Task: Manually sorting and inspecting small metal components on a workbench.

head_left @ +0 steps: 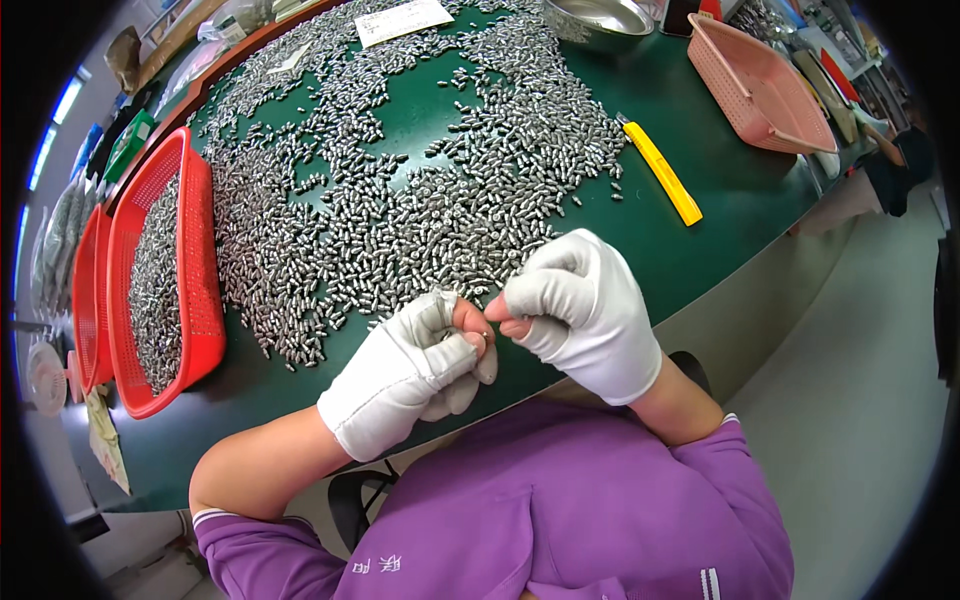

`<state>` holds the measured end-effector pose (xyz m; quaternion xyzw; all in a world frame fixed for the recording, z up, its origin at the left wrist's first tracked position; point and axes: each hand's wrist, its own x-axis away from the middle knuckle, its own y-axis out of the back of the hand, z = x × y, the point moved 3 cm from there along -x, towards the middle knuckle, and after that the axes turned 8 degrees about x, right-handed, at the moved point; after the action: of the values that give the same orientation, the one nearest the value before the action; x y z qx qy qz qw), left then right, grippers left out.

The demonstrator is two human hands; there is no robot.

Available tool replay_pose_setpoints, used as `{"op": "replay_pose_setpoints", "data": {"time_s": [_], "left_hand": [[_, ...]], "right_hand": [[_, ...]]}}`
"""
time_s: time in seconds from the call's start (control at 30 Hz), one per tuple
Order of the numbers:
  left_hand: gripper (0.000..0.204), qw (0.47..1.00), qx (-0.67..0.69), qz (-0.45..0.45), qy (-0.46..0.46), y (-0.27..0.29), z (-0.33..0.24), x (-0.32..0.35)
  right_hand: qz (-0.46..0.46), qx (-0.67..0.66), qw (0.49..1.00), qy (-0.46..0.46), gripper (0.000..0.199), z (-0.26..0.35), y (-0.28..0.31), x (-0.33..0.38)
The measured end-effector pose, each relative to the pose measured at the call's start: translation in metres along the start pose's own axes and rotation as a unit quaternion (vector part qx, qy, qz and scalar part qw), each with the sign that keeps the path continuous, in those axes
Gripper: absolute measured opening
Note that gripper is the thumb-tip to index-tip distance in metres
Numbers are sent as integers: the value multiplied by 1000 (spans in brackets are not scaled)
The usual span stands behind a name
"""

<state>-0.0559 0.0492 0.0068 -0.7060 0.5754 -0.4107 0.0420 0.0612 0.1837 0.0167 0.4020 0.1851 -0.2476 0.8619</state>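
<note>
Where the two hands come together, low over the near edge of the heap, the bare fingers (497,308) of the right hand (590,315) point in at those of the left hand (400,370), their tips almost meeting. Both hands wear white gloves that leave the thumb and forefinger tips uncovered; the left fingers are curled inward, the right thumb and forefinger bent toward each other. A tiny glint shows at the left fingertips, too small to make out, so I cannot tell whether either hand is pinched on a piece. Just beyond them spread the small bullet-shaped metal pieces (440,225), silvery and heaped loosely across the green surface (720,215). Left of the heap stands a red perforated basket (203,270) filled with similar pieces, with a second red basket (88,310) against its outer side. Right of the heap lies a yellow utility knife (662,175), slanting. Farther off, a pink perforated basket (765,95) sits at the right, a shiny metal bowl (600,14) at the far edge, and a white paper sheet (403,20) rests on the pieces. Nearest the body is a purple shirt (560,490); at far right, partly visible, is another person (885,170)
</note>
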Motion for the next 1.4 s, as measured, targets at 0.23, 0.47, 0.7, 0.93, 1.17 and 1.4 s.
{"op": "replay_pose_setpoints", "data": {"time_s": [0.23, 0.47, 0.7, 0.93, 1.17, 1.4], "left_hand": [[16, 1000, -9, -12, -15, -2, -2, 0], [30, 1000, 6, 12, -19, 2, -1, -1], [40, 999, 13, 32, -31, 2, -1, 0], [28, 999, 25, 36, -17, 3, 0, -2], [15, 1000, 1, -1, 11, -2, -3, -2], [17, 1000, -3, -21, -15, -1, 3, -1]], "right_hand": [[-83, 87, 989, -87, 19, -11, 7, 11], [-36, 146, 984, -91, 15, -9, 6, 4], [-28, 225, 969, -96, 12, -6, 2, 6], [-3, 261, 959, -112, 15, -7, 1, 10], [-2, -50, 994, -99, 14, 0, 0, 12], [13, -136, 985, -103, 17, 5, -9, 6]]}}
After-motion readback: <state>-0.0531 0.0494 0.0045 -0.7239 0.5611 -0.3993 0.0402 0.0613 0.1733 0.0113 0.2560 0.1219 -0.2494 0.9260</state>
